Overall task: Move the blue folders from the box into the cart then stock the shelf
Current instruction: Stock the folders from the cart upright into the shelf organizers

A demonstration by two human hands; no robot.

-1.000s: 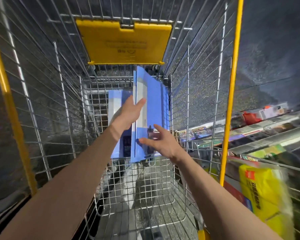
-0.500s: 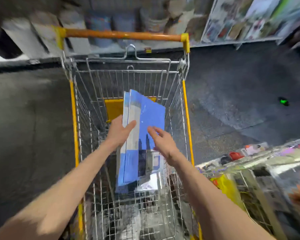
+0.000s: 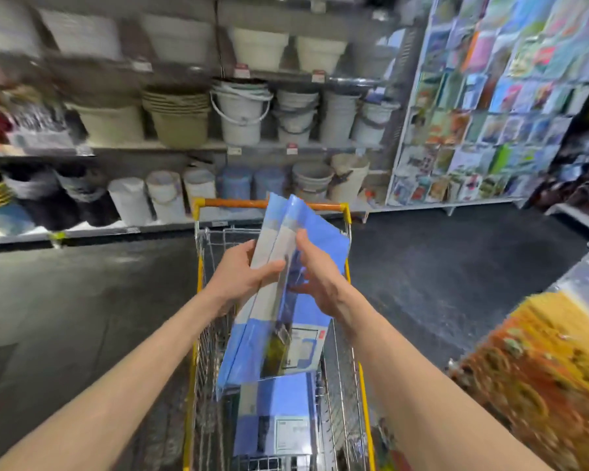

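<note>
**Blue folders held over the cart**

Beyond the yellow-framed wire shopping cart (image 3: 199,287) and to its left, store shelving (image 3: 157,147) carries blurred white and beige plastic buckets (image 3: 240,113). Above the cart's basket, the left hand (image 3: 242,277) grasps the left edge of a tilted stack of blue plastic-wrapped folders (image 3: 252,351), thumb laid across its front. The right hand (image 3: 317,283) grips the same stack from the right, thumb raised along its face. Below the stack, a second blue folder pack (image 3: 279,399) lies inside the cart. Right of the cart stand a rack of colourful cards (image 3: 490,96) and, nearer, blurred yellow-orange packaged goods (image 3: 541,368).
</note>
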